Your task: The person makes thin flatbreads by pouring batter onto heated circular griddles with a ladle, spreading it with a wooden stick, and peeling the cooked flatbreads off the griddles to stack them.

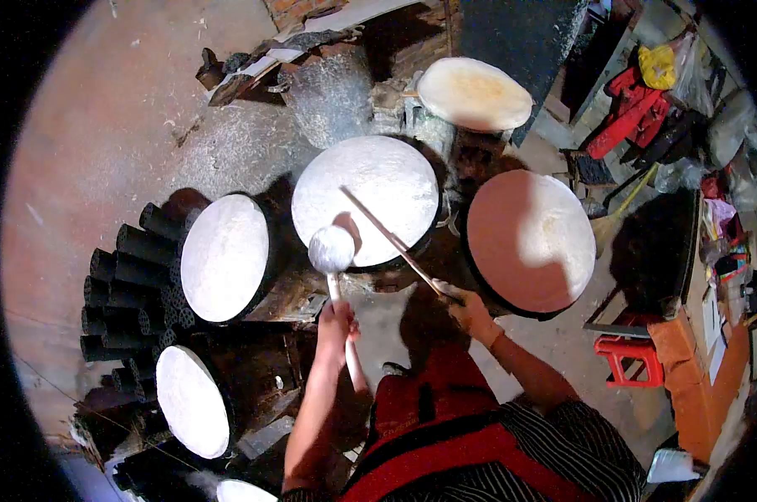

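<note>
My left hand (337, 325) is closed around the pale handle of a ladle (332, 251). The ladle's round, whitish bowl hangs over the near edge of a white round sheet (395, 176) on the middle griddle. In my right hand (469, 308) is a thin wooden stick (384, 233), slanting up and left across that sheet. Whether its tip touches the surface I cannot tell. To the right, a second griddle bears another white round (554, 217), partly in shadow. Two more rounds lie on the left, an upper one (225, 259) and a lower one (192, 402).
Black cylindrical coal briquettes (136, 268) are stacked at the left. Behind the middle griddle stands a whitened bucket (332, 96), with a browned flatbread (475, 94) farther right. A red stool (629, 360), a broom (617, 217) and piled bags and cloths (646, 109) occupy the right side.
</note>
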Action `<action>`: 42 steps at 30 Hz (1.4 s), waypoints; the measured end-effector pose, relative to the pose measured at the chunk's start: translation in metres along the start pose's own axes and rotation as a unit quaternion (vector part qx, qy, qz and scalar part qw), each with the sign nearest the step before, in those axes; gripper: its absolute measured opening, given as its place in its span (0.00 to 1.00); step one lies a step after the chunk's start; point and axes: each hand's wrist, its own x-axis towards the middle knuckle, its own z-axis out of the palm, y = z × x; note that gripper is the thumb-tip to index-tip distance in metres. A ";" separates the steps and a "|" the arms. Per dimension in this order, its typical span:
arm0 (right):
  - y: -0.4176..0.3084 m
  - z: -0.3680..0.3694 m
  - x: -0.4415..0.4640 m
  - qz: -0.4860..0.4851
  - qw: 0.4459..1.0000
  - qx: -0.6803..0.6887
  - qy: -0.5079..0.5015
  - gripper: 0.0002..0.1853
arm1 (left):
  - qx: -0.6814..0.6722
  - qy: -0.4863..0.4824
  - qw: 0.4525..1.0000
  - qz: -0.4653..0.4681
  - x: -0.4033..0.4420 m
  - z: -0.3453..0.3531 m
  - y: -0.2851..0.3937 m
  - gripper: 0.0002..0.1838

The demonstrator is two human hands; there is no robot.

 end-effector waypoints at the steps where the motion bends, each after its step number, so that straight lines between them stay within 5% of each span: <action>1: -0.002 -0.001 -0.007 0.008 0.999 -0.011 0.032 0.20 | -0.012 -0.006 1.000 0.005 0.014 0.007 0.010 0.07; 5: 0.058 0.033 -0.020 0.163 0.982 0.013 0.090 0.25 | 0.008 0.023 1.000 0.005 0.072 0.034 0.008 0.06; 6: 0.034 0.047 -0.023 0.187 0.969 0.119 0.108 0.26 | -0.013 0.010 1.000 -0.010 0.081 0.042 -0.002 0.05; 9: 0.098 0.085 -0.017 0.184 0.970 0.144 0.067 0.22 | -0.126 -0.026 0.990 -0.065 0.084 0.062 -0.002 0.00; 11: 0.068 0.084 -0.005 0.129 0.969 0.195 0.081 0.15 | -0.336 -0.126 0.916 -0.177 0.084 0.026 0.017 0.03; 13: 0.034 0.048 0.019 0.021 0.985 0.165 0.046 0.14 | -0.490 -0.242 0.773 -0.322 0.046 0.001 0.065 0.06; 14: 0.003 0.029 0.025 0.061 0.965 0.244 0.072 0.13 | -0.425 -0.199 0.847 -0.251 0.018 -0.001 0.077 0.06; 15: -0.018 0.011 0.030 0.101 0.937 0.320 0.097 0.13 | -0.402 -0.205 0.860 -0.241 0.007 -0.007 0.081 0.06; 17: -0.019 0.003 0.035 0.137 0.975 0.156 0.083 0.11 | -0.360 -0.213 0.881 -0.222 -0.008 -0.022 0.080 0.07; 19: -0.013 0.029 0.022 -0.006 0.995 -0.043 0.089 0.12 | -0.329 -0.166 0.899 -0.237 -0.012 -0.033 0.081 0.07; 20: -0.026 0.040 0.004 -0.016 0.999 -0.012 0.048 0.15 | -0.296 -0.146 0.918 -0.221 -0.015 -0.039 0.078 0.07; 21: -0.022 0.057 -0.005 0.093 0.991 -0.090 0.023 0.17 | -0.264 -0.122 0.934 -0.209 -0.021 -0.047 0.072 0.07; 23: -0.032 0.063 -0.016 -0.040 0.992 -0.115 0.009 0.19 | -0.300 -0.125 0.925 -0.197 -0.029 -0.067 0.048 0.05; 25: 0.011 0.047 -0.002 0.022 0.982 -0.156 0.107 0.19 | -0.364 -0.159 0.894 -0.207 -0.039 -0.095 0.019 0.03; 27: 0.011 0.042 -0.001 0.068 0.972 -0.185 0.125 0.21 | -0.361 -0.064 0.902 -0.227 -0.057 -0.102 0.010 0.04; 30: 0.010 0.064 -0.038 0.081 0.963 -0.255 0.025 0.20 | -0.188 0.029 0.967 -0.170 -0.080 -0.106 -0.007 0.09; 31: 0.002 0.072 -0.052 0.078 0.957 -0.269 -0.076 0.21 | -0.315 -0.012 0.932 -0.182 -0.088 -0.106 -0.005 0.09; 32: -0.015 0.076 -0.058 0.074 0.940 -0.280 -0.178 0.22 | -0.284 0.032 0.943 -0.170 -0.097 -0.101 -0.001 0.08; 34: -0.075 0.068 -0.039 0.067 0.951 -0.248 -0.174 0.24 | -0.221 0.122 0.957 -0.141 -0.109 -0.090 0.004 0.07; 35: -0.093 0.063 -0.023 0.064 0.955 -0.231 -0.175 0.24 | -0.321 0.093 0.930 -0.155 -0.108 -0.095 0.001 0.06; 37: -0.097 0.037 0.036 0.091 0.990 -0.095 -0.047 0.24 | -0.513 0.035 0.840 -0.175 -0.107 -0.108 -0.010 0.04; 38: -0.086 0.015 0.077 0.014 0.986 -0.168 -0.020 0.22 | -0.556 0.041 0.812 -0.170 -0.109 -0.110 -0.016 0.05; 40: -0.094 -0.024 0.169 0.164 0.957 -0.240 0.029 0.17 | -0.536 0.061 0.830 -0.141 -0.108 -0.108 -0.024 0.08; 42: -0.016 -0.069 0.261 0.062 0.946 -0.310 0.070 0.18 | -0.573 -0.005 0.813 -0.101 -0.105 -0.113 -0.041 0.09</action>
